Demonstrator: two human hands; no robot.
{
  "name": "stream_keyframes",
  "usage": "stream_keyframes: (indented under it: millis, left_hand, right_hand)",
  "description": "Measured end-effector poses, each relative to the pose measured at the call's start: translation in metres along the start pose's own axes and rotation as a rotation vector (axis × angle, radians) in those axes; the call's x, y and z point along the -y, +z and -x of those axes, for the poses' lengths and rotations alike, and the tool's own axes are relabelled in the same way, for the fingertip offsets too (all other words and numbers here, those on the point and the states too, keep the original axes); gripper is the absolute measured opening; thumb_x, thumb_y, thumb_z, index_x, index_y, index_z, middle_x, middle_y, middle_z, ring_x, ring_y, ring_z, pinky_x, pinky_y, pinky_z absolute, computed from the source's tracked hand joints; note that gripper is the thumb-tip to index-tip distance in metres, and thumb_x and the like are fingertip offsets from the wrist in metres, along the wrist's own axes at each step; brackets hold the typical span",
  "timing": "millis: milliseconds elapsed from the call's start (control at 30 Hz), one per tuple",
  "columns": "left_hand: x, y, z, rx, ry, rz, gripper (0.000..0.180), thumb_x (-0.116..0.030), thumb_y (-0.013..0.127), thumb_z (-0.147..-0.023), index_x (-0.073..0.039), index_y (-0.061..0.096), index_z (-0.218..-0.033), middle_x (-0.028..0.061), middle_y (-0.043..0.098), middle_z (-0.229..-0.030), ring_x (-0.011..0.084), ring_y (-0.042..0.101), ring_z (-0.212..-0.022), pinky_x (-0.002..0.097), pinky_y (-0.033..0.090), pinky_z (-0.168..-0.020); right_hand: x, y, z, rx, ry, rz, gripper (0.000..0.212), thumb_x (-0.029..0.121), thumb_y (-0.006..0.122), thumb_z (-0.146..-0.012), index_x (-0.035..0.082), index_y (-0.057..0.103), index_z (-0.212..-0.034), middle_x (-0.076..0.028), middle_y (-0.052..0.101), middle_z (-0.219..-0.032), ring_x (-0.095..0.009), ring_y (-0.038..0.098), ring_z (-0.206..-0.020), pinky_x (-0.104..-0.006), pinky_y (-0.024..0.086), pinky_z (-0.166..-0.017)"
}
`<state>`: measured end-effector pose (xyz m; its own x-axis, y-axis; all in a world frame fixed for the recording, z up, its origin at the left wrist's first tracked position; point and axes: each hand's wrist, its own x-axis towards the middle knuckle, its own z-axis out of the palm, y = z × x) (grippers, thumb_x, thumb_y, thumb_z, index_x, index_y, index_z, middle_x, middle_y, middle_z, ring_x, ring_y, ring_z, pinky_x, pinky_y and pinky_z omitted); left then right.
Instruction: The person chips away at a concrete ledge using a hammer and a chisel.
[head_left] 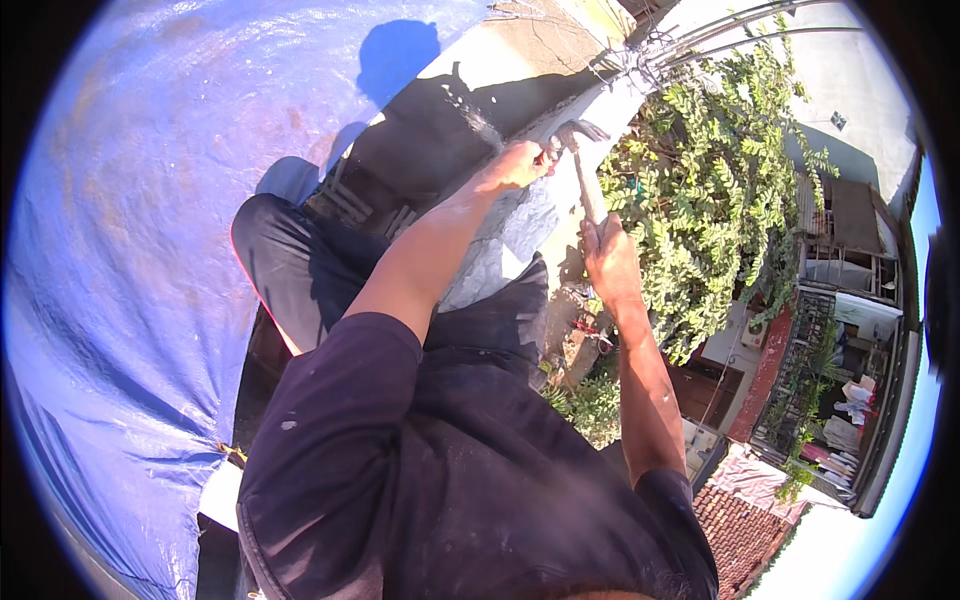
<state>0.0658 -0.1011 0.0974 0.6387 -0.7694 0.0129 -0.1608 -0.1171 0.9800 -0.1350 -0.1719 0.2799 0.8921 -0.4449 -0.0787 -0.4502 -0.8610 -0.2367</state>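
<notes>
Above the grey wall (505,238), my right hand (612,265) grips the hammer (588,182) by its handle, probably for swing; my left hand (522,165) curls beside the hammer's head, perhaps for steadying; I cannot tell whether it grasps anything.

Blue tarp (150,200), black shirt (490,460), tan hammer handle (588,188), green leaves (700,210)
</notes>
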Motion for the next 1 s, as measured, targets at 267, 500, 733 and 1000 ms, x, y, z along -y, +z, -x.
stream_keyframes:
  millis: [267,500,733,1000]
  left_hand:
    - [0.011,0.001,-0.005,-0.078,0.017,0.029,0.024,-0.018,0.071,-0.089,-0.007,0.073,-0.11,0.0081,0.076,-0.093,0.0174,0.07,-0.089,0.0359,0.054,-0.084]
    - [0.034,0.007,0.009,0.028,-0.016,-0.377,0.031,-0.019,0.075,-0.087,-0.005,0.071,-0.114,0.0156,0.075,-0.097,0.0275,0.072,-0.092,0.0378,0.053,-0.085]
    - [0.072,-0.008,0.07,-0.372,-0.103,0.026,0.029,-0.014,0.073,-0.089,-0.003,0.069,-0.116,0.013,0.075,-0.095,0.0223,0.072,-0.089,0.0353,0.054,-0.083]
    - [-0.012,-0.035,0.042,-0.192,0.275,0.548,0.011,0.0,0.061,-0.097,-0.001,0.065,-0.107,0.0045,0.068,-0.091,0.0135,0.065,-0.087,0.0294,0.052,-0.084]
  right_hand:
    - [0.078,-0.063,0.019,-0.416,-0.128,-0.726,0.023,0.011,0.064,-0.101,-0.005,0.053,-0.113,-0.01,0.059,-0.06,-0.026,0.06,-0.051,-0.0353,0.047,-0.053]
    - [-0.012,0.008,-0.002,0.21,0.018,0.08,0.047,0.04,0.062,-0.1,-0.004,0.058,-0.116,-0.033,0.067,-0.081,-0.053,0.067,-0.083,-0.057,0.054,-0.074]
    - [0.031,-0.038,0.045,-0.153,0.116,-0.502,0.035,0.026,0.059,-0.106,-0.007,0.057,-0.115,-0.01,0.06,-0.066,-0.017,0.054,-0.056,-0.0357,0.044,-0.055]
    - [0.013,-0.026,0.06,-0.141,0.269,-0.907,0.03,0.032,0.06,-0.106,0.002,0.055,-0.109,0.002,0.05,-0.063,-0.007,0.047,-0.049,-0.0252,0.04,-0.044]
